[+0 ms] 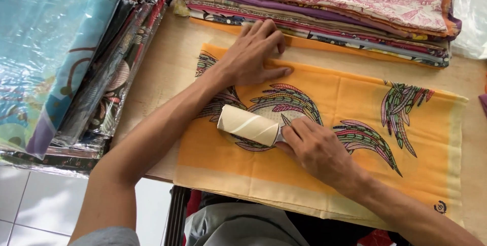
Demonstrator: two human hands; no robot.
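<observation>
Two hands work on one orange cloth (324, 175) spread flat across the desk (167, 68), w/ a feather-like print in green, pink & purple and a pale yellow border along the near edge. Left hand (251, 53) lies palm down on the cloth's far-left part, fingers (264, 30) stretched out & slightly spread, pressing the fabric flat; it grips nothing. Right hand (314, 147) is near the cloth's middle, fingers curled closed around the short handle end of a lint roller (248, 124). The roller's cream-coloured drum lies on the cloth, tilted, its free end pointing left & a bit away from the person, just beside the left forearm. Handle itself is mostly hidden under the hand, only a sliver of grey shows.

Behind the cloth, at the desk's far side, sits a stack of folded fabrics (324, 7): top one white w/ a pink scenic print, below it purple, orange & multi-colour layers. The left hand's fingertips reach close to that stack's front edge. On the left side of the desk is a second pile, fabrics in clear plastic sleeves (66, 63), the top ones teal, darker patterned ones beneath, their edges fanned out toward the orange cloth. Far right, a bit of clear plastic wrap (472, 12). Bottom left, white floor tiles (30, 205) show below the desk edge.
</observation>
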